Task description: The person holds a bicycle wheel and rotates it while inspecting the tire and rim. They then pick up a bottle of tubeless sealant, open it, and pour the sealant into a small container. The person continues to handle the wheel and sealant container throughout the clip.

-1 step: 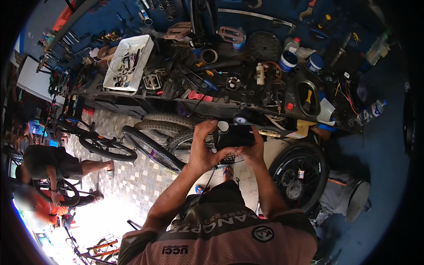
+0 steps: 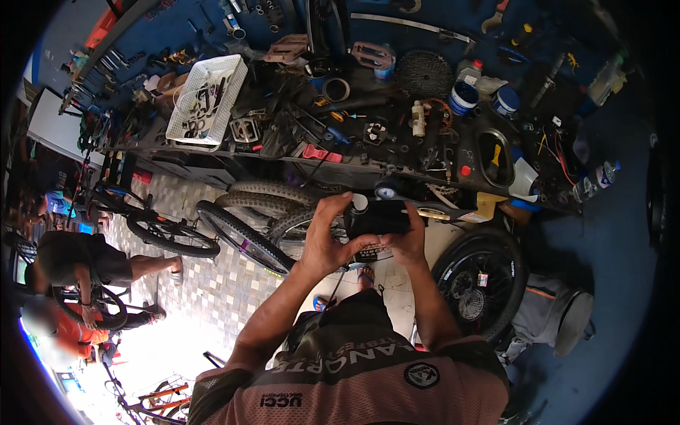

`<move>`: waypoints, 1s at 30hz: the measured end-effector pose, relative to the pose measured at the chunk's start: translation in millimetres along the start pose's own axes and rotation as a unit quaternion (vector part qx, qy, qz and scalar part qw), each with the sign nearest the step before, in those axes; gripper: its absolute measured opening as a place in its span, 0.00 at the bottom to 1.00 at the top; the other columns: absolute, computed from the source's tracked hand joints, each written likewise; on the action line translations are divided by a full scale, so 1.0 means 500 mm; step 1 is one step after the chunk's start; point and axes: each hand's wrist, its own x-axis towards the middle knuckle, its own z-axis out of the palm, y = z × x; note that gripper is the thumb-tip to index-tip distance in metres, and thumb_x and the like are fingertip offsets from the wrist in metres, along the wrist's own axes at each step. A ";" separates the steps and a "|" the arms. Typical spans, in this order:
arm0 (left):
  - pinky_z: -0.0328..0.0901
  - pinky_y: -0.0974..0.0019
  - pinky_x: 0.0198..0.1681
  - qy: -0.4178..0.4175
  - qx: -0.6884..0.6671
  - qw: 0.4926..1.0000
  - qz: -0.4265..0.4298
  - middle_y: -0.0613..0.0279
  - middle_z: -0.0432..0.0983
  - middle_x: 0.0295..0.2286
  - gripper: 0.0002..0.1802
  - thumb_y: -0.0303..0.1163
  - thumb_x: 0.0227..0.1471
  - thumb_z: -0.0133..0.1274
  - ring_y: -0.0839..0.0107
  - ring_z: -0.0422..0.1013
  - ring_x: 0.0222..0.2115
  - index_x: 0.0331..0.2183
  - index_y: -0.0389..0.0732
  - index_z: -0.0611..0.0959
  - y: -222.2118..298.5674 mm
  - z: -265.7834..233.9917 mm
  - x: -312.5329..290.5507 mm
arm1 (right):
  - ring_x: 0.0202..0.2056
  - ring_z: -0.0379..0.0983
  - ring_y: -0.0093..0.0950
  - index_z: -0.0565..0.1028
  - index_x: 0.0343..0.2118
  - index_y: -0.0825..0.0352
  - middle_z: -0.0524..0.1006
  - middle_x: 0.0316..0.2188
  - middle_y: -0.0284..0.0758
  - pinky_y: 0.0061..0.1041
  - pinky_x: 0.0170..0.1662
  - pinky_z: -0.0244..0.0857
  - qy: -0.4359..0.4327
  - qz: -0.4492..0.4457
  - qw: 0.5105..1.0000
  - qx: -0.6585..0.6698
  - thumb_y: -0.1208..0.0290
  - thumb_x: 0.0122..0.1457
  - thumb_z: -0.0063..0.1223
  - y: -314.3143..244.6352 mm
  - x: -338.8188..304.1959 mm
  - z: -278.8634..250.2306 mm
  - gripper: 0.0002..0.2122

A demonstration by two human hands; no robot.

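In front of my body, above the floor and near the bench's front edge, both hands hold a black bottle (image 2: 381, 218) with a white cap (image 2: 360, 202). My left hand (image 2: 327, 235) is closed round its left side, with a fingertip close to the cap. On the other side, my right hand (image 2: 406, 238) grips the bottle's right side. Both thumbs meet along the near side of the bottle. Pale print shows on the bottle's lower part, just beyond the thumbs.
A cluttered workbench (image 2: 283, 157) runs across ahead, bearing a white basket (image 2: 177, 134) of parts. Loose tyres (image 2: 244, 237) lie at left. A wheel (image 2: 511, 283) leans at right beside a grey bag (image 2: 549, 315). At far left, a person (image 2: 67, 258) holds a wheel.
Both hands and the bottle have shifted very slightly to the right. The pale print on the bottle's near side shows more clearly.
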 end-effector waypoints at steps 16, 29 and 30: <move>0.79 0.56 0.43 -0.175 -0.048 0.982 -0.045 0.56 0.81 0.47 0.43 0.40 0.44 0.78 0.51 0.82 0.43 0.62 0.49 0.81 -0.017 0.051 0.091 | 0.50 0.80 0.25 0.73 0.60 0.74 0.82 0.50 0.37 0.27 0.55 0.74 0.070 -0.013 0.988 -0.138 0.58 0.41 0.88 -0.022 0.003 -0.113 0.45; 0.76 0.53 0.46 -0.190 0.054 0.952 -0.232 0.49 0.84 0.40 0.19 0.42 0.56 0.70 0.50 0.82 0.40 0.39 0.34 0.89 -0.327 0.394 0.375 | 0.45 0.80 0.21 0.74 0.55 0.69 0.84 0.43 0.32 0.23 0.50 0.74 0.288 -0.013 0.925 -0.246 0.86 0.40 0.78 -0.104 -0.113 -0.308 0.35; 0.76 0.50 0.46 -0.214 0.104 0.942 -0.235 0.47 0.85 0.39 0.22 0.46 0.58 0.68 0.46 0.82 0.40 0.35 0.34 0.89 -0.343 0.438 0.391 | 0.44 0.80 0.21 0.75 0.54 0.69 0.84 0.42 0.31 0.23 0.49 0.74 0.308 0.004 0.915 -0.261 0.88 0.39 0.76 -0.111 -0.123 -0.317 0.35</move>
